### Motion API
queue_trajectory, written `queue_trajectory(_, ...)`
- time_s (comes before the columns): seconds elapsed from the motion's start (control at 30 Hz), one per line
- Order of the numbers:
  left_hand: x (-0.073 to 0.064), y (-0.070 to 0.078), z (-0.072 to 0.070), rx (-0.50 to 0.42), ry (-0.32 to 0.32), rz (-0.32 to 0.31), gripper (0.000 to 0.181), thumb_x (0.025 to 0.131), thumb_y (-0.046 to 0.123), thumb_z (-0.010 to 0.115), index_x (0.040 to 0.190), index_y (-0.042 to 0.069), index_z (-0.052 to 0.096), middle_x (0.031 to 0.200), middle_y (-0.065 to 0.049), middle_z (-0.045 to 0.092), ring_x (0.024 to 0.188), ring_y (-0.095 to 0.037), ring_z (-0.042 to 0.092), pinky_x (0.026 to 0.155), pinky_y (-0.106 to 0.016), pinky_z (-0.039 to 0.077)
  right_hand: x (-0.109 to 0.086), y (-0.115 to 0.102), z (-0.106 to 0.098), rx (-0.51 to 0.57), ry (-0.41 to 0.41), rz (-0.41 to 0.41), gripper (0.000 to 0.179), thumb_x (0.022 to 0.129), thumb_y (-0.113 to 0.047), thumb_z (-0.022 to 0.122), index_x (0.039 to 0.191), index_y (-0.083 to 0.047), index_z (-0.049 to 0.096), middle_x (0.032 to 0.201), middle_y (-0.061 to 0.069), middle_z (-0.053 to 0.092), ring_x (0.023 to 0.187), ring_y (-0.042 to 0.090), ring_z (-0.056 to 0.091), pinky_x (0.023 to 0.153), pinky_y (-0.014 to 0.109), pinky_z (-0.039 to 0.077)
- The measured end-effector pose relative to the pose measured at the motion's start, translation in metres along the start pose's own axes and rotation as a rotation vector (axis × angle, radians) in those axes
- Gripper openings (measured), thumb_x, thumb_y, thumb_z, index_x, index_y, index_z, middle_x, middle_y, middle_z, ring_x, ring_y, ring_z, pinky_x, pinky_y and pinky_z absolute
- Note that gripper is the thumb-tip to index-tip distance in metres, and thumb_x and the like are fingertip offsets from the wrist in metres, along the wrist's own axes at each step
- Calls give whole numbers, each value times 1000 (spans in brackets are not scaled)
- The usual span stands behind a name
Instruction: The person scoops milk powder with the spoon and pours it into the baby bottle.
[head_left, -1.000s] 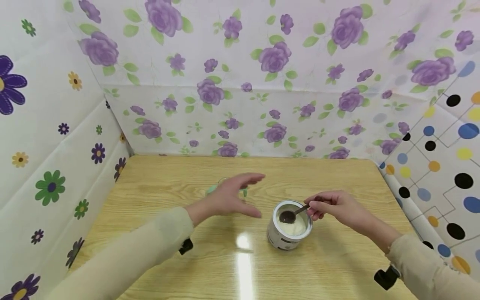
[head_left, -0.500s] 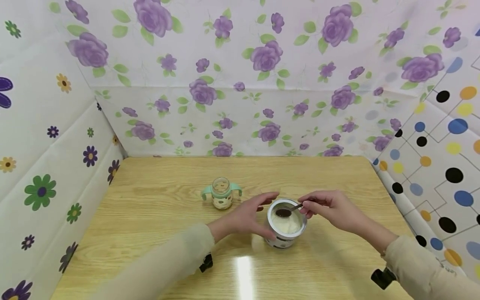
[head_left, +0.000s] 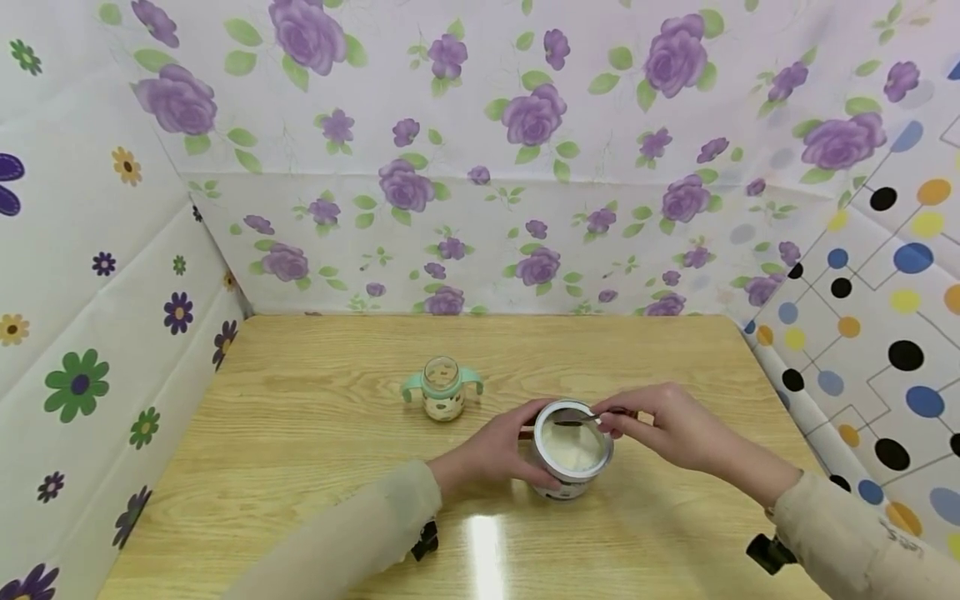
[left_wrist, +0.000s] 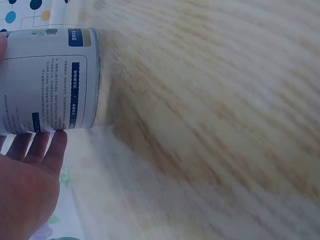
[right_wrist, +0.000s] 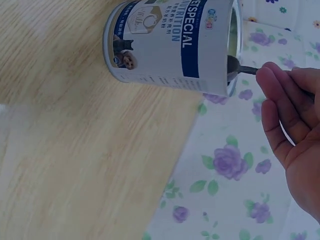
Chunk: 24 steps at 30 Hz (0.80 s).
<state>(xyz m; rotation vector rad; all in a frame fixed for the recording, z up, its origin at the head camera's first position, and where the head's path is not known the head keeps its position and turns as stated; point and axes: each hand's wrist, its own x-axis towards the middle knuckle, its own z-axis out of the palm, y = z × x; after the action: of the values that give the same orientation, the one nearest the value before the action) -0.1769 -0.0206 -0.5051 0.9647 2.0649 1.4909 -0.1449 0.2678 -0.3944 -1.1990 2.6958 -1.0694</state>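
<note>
Tin [head_left: 574,455] stands upright on the desk [head_left: 315,408]; left hand [head_left: 491,452] grips it from nine o'clock. Right hand [head_left: 669,423], at two o'clock, pinches a spoon [head_left: 570,417], bowl at the tin's mouth. Handled bottle [head_left: 442,390] stands at ten o'clock.

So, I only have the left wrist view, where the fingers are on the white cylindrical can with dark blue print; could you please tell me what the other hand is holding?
Observer: The right hand pinches a dark, shiny spoon by its handle.
Operator: Thank you; and what shows inside the can, please?
Observer: Pale cream contents, probably powder.
Operator: Is anything else standing nearby?
Observer: Yes, a clear rounded bottle with two mint-green handles stands upright on the light wooden table.
</note>
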Motion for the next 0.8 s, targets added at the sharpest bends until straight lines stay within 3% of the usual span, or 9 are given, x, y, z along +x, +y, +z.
queue_trajectory(0.2, -2, -2, 1, -16, 8, -3, 103, 80, 23, 98, 164, 34, 39, 155, 11, 53, 139, -12, 54, 118, -35, 46, 3, -7, -1, -179, -22, -171, 25, 96, -1, 77, 118, -12, 81, 106, -2, 81, 85, 2, 72, 65, 17, 56)
queue_trajectory(0.3, -2, -3, 1, -19, 9, 1, 103, 80, 23, 98, 164, 34, 39, 154, 11, 53, 139, -12, 54, 118, -35, 46, 4, -8, -1, -198, -59, -181, 21, 98, -3, 76, 117, -12, 80, 106, 0, 80, 87, 4, 73, 68, 20, 59)
queue_trajectory(0.47, 0, -4, 2, -11, 10, 8, 102, 80, 23, 99, 163, 36, 40, 153, 11, 54, 137, -10, 55, 117, -34, 47, 0, -7, -1, -72, -142, -55, 16, 106, -8, 67, 117, -10, 79, 99, -4, 79, 81, -1, 70, 64, 22, 59)
queue_trajectory(0.63, 0, -3, 2, -7, 19, 8, 103, 78, 23, 100, 162, 35, 41, 152, 11, 55, 136, -9, 55, 116, -34, 47, -7, -5, 0, 57, -167, 107, 19, 111, -17, 62, 116, -15, 79, 92, -15, 76, 79, 2, 71, 63, 26, 59)
queue_trajectory(0.8, -1, -3, 2, -7, 28, 8, 104, 77, 23, 101, 162, 34, 42, 152, 10, 56, 136, -10, 56, 116, -33, 47, -11, -2, 4, 229, -135, 221, 23, 113, -17, 57, 114, -12, 79, 92, -6, 79, 81, 12, 75, 71, 32, 64)
